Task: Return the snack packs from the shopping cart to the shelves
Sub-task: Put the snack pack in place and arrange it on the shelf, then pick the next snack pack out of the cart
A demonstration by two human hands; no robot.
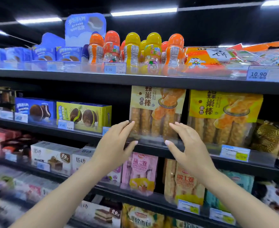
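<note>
Dark shelves (152,81) run across the view in tiers. On the top shelf, blue snack boxes (68,54) stand at 10 o'clock, orange and yellow bottles (132,51) at 12, and flat orange packs (203,58) at 2. On the second shelf (152,146), a blue box (35,110) and a green box (84,115) sit at 9 o'clock; a honeycomb bread pack (157,111) stands upright at centre, a second like pack (224,116) just beside it at 3. The third shelf carries white cake boxes (53,157) at 8 o'clock and a pink roll pack (140,171) and a yellow one (183,181) near 6. Lower tiers look blurred, perhaps more cake boxes.
</note>
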